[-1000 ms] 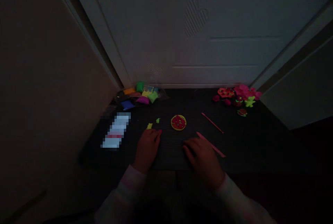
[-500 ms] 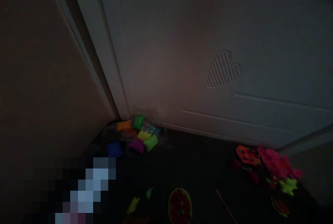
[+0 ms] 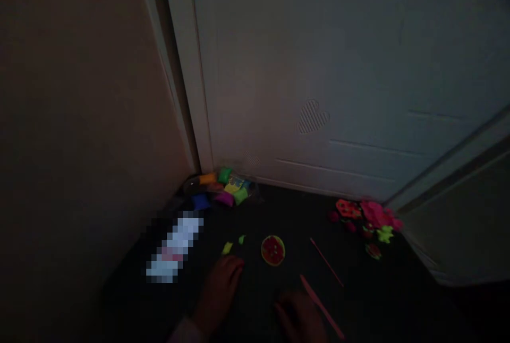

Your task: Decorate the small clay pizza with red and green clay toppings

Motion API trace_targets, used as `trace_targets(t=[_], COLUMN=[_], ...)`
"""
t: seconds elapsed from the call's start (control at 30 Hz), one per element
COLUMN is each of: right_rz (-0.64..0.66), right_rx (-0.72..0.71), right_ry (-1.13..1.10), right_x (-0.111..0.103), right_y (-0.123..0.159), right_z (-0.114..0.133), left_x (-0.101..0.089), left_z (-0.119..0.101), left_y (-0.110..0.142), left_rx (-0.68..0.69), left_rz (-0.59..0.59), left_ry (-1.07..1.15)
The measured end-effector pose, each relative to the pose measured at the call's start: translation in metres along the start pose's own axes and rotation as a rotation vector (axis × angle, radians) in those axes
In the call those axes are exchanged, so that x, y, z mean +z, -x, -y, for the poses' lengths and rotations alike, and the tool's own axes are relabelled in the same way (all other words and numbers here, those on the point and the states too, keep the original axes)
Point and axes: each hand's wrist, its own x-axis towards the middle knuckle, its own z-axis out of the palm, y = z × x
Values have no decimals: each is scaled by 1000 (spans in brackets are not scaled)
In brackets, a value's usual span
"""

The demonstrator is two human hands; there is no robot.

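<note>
The scene is very dark. My left hand (image 3: pixel 220 290) rests on the dark tabletop (image 3: pixel 287 215), fingers curled loosely, just below two small green clay bits (image 3: pixel 227 248). My right hand (image 3: pixel 299 314) lies low at the frame's bottom edge, next to a pink modelling stick (image 3: pixel 321 306); its fingers are too dim to read. A round clay disc (image 3: pixel 273 250), red with a yellow rim, sits between and beyond both hands. A second thin pink stick (image 3: pixel 325 262) lies right of the disc.
A pile of coloured clay packets (image 3: pixel 221 191) sits in the far left corner by the white door (image 3: pixel 319 77). Pink, red and green clay shapes (image 3: pixel 368 221) cluster at the far right. A blurred pale object (image 3: pixel 174 247) lies at left. A wall (image 3: pixel 79 120) stands left.
The view swung up and left, hiding both hands half a second ago, then dropped back. Both hands show again low in the frame, near where they were.
</note>
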Motion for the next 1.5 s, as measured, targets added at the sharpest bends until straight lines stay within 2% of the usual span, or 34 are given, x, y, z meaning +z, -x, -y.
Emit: trace_targets(t=[0.1,0.23,0.73,1.13,1.5], right_rz=[-16,-16,-5,-55,-60], right_rx=[43,37,133,244,192], right_ry=[-68,-159,-277,-238,-178], right_x=[0,-7,-9,-11,-12], right_y=[11,8,7,7,6], right_z=[2,6,-4,1,-1], left_x=[-4,-5,0,-1,0], left_z=[-8,-13,-8,-10,-10], left_y=[-1,-2,-2,-6,-4], left_rx=[28,33,36,29,19], left_rz=[27,40,88,47,21], left_ry=[10,-3,-43,-8,26])
